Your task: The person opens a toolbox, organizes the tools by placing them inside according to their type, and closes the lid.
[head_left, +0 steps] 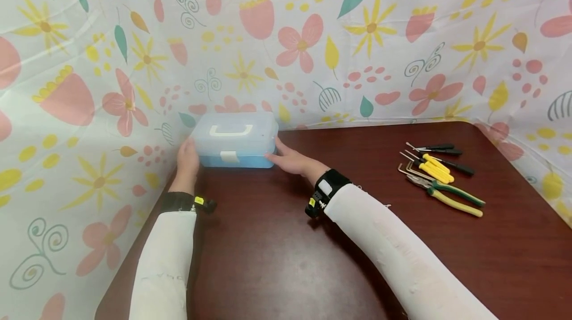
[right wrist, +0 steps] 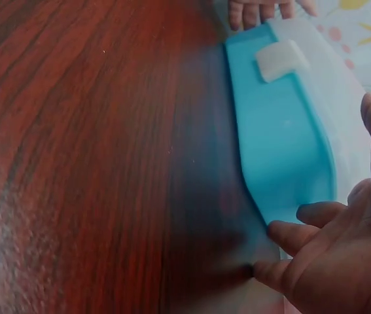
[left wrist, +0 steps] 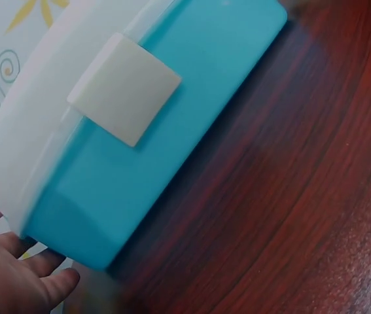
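A plastic toolbox [head_left: 237, 136] with a blue base, a cloudy clear lid, a white handle [head_left: 231, 130] and a white latch [left wrist: 125, 89] sits at the far left of the table, its lid down. My left hand [head_left: 187, 158] is at the box's left end, fingers reaching along that side. At the opposite end is my right hand [head_left: 292, 158], its fingers spread and extended against the side. Both wrist views show the blue front [right wrist: 280, 131] between the hands. Whether the base is slightly raised from the tabletop, I cannot tell.
On the right of the dark wooden table [head_left: 268, 260] lie combination pliers [head_left: 447, 196], yellow-handled screwdrivers [head_left: 435, 168], black-handled screwdrivers [head_left: 440, 148] and bent hex keys [head_left: 415, 171]. A floral curtain [head_left: 313, 61] hangs along the back and left edges, close behind the box.
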Demonstrator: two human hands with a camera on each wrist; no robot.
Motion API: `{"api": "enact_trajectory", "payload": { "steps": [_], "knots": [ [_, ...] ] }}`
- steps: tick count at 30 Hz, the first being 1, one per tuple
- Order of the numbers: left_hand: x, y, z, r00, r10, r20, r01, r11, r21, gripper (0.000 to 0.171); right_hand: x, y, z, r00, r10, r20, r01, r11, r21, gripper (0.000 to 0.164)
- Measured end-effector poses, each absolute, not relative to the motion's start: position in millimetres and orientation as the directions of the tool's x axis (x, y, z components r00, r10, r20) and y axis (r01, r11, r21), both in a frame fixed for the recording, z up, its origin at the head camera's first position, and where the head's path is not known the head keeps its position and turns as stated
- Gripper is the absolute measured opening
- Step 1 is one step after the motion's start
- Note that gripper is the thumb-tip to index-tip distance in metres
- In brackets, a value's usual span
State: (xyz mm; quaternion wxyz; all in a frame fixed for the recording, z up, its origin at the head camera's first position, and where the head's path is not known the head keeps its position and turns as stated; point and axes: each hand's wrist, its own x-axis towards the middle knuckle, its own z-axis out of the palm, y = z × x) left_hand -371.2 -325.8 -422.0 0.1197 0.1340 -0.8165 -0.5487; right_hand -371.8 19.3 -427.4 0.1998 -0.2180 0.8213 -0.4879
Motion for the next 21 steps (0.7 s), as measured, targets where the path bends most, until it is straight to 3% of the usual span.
{"api": "enact_trajectory", "payload": {
  "steps": [7, 21],
  "knots": [
    [-373.6, -324.8, -422.0, -0.933, -0.358, 0.010, -0.110, 0.314, 0.943, 0.073, -371.6, 16.5, -430.9, -0.826, -0.556, -0.093, -0.173, 0.408, -0.896, 0.097],
    [-373.5, -326.2, -426.3, -0.936, -0.352, -0.027, -0.137, 0.292, 0.947, 0.077, -371.6, 17.9, -431.6, -0.822, -0.560, -0.100, -0.168, 0.408, -0.898, 0.095]
  ]
}}
